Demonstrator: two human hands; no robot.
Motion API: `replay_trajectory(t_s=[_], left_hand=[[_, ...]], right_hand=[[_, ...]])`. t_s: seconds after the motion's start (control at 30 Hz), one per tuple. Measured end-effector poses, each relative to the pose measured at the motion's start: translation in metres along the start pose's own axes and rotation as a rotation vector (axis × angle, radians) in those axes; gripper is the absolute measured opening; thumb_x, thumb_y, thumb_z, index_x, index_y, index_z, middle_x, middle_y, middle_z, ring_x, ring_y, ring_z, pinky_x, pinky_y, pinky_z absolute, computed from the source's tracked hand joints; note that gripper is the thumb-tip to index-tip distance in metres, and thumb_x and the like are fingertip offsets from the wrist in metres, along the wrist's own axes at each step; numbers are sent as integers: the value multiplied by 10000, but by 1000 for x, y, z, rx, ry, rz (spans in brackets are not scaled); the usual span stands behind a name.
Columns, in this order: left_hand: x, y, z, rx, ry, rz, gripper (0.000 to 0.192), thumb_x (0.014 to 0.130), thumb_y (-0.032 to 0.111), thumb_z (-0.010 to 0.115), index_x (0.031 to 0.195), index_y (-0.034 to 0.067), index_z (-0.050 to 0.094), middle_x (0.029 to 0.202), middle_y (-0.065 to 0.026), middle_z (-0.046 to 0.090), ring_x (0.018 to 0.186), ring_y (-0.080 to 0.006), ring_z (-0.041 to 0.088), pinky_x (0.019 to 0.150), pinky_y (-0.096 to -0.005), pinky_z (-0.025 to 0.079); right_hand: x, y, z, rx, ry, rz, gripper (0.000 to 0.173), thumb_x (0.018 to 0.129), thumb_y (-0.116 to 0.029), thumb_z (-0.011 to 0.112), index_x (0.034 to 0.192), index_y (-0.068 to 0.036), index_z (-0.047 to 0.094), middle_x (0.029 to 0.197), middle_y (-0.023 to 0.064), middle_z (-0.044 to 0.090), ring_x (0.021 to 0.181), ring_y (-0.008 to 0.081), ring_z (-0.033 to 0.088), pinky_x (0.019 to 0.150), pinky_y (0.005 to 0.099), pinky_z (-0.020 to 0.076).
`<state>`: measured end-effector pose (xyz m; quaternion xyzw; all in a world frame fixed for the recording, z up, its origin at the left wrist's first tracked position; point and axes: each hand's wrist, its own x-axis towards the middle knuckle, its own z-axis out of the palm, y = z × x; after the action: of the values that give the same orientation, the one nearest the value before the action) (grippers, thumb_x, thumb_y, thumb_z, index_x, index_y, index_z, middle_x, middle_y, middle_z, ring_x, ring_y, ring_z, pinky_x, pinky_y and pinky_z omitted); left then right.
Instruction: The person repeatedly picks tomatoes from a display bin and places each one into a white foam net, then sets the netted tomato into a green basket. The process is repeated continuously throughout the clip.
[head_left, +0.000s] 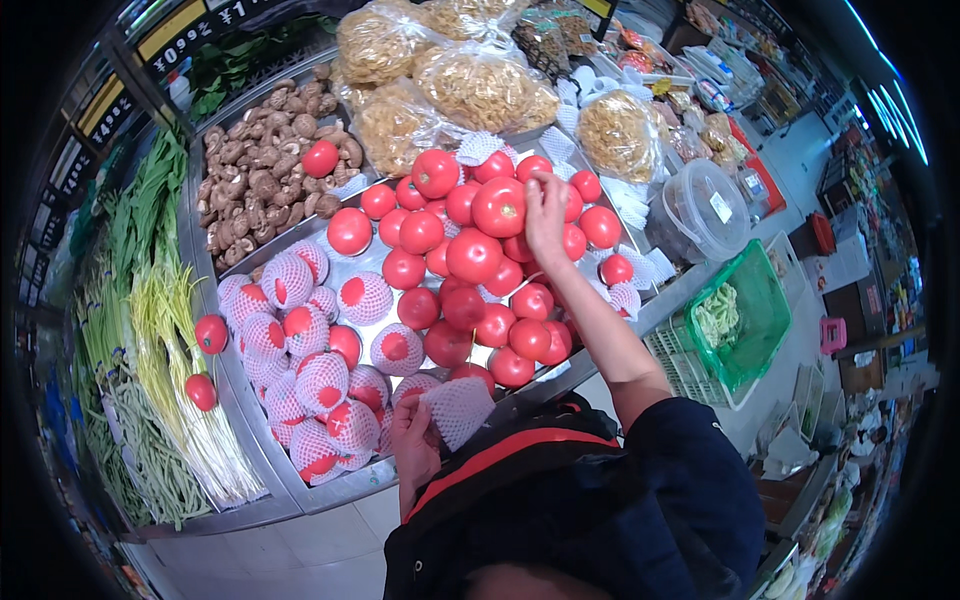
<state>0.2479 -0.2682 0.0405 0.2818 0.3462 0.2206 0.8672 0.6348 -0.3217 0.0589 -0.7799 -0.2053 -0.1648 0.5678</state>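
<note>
My left hand grips a white foam net sleeve at the tray's front edge. At the upper right of the tomato heap, my right hand has its fingers against the right side of a large tomato; its fingertips are partly hidden. Bare red tomatoes are piled around and below that hand in a metal tray. On the tray's left side lie several tomatoes in foam net sleeves, with a lone sleeved tomato between the two groups.
Shiitake mushrooms with one tomato on them fill the tray behind left. Leafy greens and yellow chives lie left. Bagged dried food stands behind; a clear lidded tub and a green-lined crate are right.
</note>
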Motion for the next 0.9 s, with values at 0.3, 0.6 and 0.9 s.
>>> replay_trajectory(t_s=[0.3, 0.6, 0.9], left_hand=[[3, 12, 0, 59, 99, 32, 153, 989, 179, 572, 1044, 40, 543, 971, -85, 649, 844, -181, 652, 750, -339, 554], [-14, 32, 2, 129, 67, 157, 223, 871, -39, 586, 1067, 48, 528, 943, -54, 611, 832, -146, 619, 753, -287, 529], [-17, 34, -11, 200, -8, 49, 288, 815, -101, 487, 1069, 21, 543, 1011, -75, 581, 925, -165, 601, 864, -274, 488]], right_hand=[[-25, -91, 40, 42, -325, -459, 368, 822, -205, 676, 1131, -32, 575, 1160, 179, 534, 1106, 359, 513, 971, 439, 427], [-68, -129, 199, -362, -897, -309, 611, 727, -157, 737, 1288, -94, 501, 1297, 198, 438, 1159, 395, 461, 874, 501, 509], [-68, -97, 228, -605, -852, -491, 720, 654, -207, 753, 1323, -159, 491, 1227, 175, 461, 1176, 322, 436, 858, 444, 437]])
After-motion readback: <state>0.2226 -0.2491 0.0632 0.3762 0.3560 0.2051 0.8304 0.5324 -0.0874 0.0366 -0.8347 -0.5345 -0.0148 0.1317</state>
